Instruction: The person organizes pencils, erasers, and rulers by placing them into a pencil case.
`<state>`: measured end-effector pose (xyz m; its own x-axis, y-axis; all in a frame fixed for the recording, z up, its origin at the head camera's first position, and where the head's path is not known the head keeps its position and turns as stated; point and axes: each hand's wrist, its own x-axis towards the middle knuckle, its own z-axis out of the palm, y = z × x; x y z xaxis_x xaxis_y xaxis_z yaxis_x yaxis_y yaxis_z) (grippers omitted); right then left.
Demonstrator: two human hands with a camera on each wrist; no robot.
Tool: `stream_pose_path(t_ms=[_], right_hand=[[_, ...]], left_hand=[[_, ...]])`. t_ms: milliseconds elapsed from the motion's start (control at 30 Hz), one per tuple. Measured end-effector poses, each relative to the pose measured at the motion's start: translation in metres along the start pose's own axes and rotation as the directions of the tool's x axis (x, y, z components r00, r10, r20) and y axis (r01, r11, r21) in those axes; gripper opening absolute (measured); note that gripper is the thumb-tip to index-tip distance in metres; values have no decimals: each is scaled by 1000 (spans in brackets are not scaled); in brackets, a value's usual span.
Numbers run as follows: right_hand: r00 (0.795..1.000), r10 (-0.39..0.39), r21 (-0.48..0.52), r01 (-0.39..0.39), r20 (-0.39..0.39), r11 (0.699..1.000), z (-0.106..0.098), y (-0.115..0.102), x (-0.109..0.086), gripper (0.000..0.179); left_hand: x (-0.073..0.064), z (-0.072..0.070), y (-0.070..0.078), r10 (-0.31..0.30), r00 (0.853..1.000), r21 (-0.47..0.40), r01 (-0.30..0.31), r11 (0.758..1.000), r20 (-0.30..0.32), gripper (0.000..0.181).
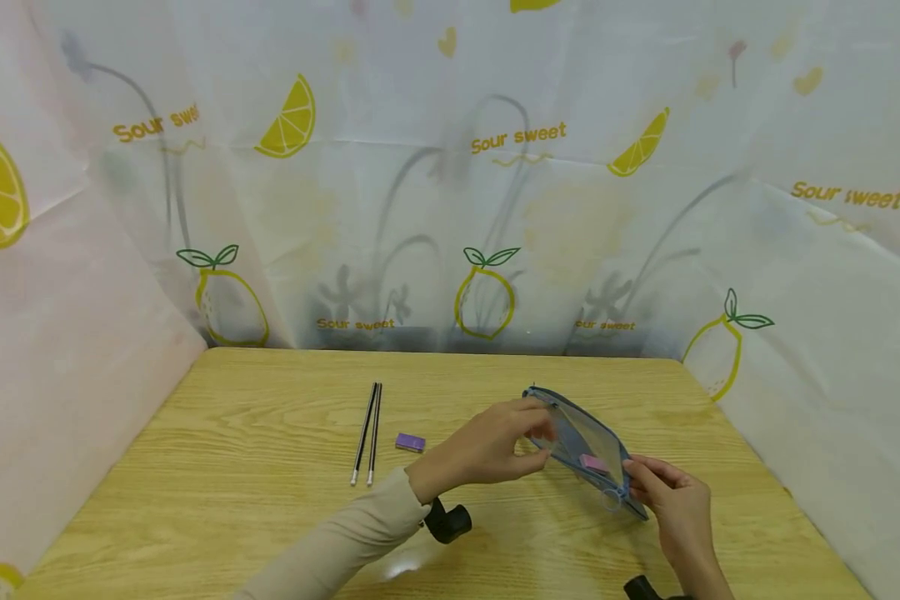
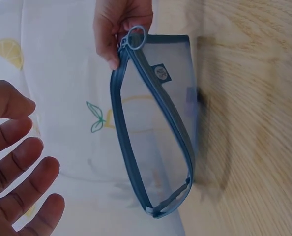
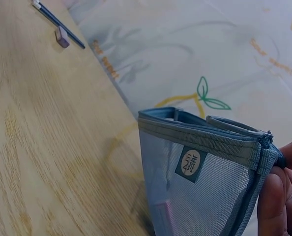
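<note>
A blue mesh zipper pouch stands tilted at the right of the table, its zipped mouth spread wide. My right hand pinches the pouch's near corner, beside the ring-shaped zipper pull. Inside, a pink eraser shows through the mesh. My left hand hovers by the pouch's far end with fingers apart and nothing between them; in the left wrist view its fingers are spread beside the open mouth. A small label is sewn on the pouch's side.
Two dark pencils with white ends lie left of centre on the wooden table. A purple eraser rests to their right. A lemon-printed curtain encloses the table at the back and sides.
</note>
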<state>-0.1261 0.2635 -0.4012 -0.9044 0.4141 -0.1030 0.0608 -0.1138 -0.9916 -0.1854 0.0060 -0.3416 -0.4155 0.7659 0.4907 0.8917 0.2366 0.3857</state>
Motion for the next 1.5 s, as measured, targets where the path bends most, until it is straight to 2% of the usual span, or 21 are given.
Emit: stream_pose_path(t_ms=[367,633,900,1167,1500], right_hand=[[1000,-5,-13,5,3,1000,3,-1,0,4],[1000,16,-21,-15,6,1000,2,-1,0,2],[998,-49,-34,50,25,998,0,2,1,2],[1000,11,-28,-11,15,1000,2,-3,2,3],[999,-15,-17,15,43,1000,1,-1,3,4]], left_hand=[[-22,-13,-4,-40,998,103,46,994,-53,11],[-37,-19,-6,-55,996,109,62,992,-67,10],[-48,-27,-10,-55,993,113,68,991,-107,12],[-59,-39,-15,-65,989,101,79,992,-132,12],[-68,-50,-22,-58,983,128,81,988,-175,15]])
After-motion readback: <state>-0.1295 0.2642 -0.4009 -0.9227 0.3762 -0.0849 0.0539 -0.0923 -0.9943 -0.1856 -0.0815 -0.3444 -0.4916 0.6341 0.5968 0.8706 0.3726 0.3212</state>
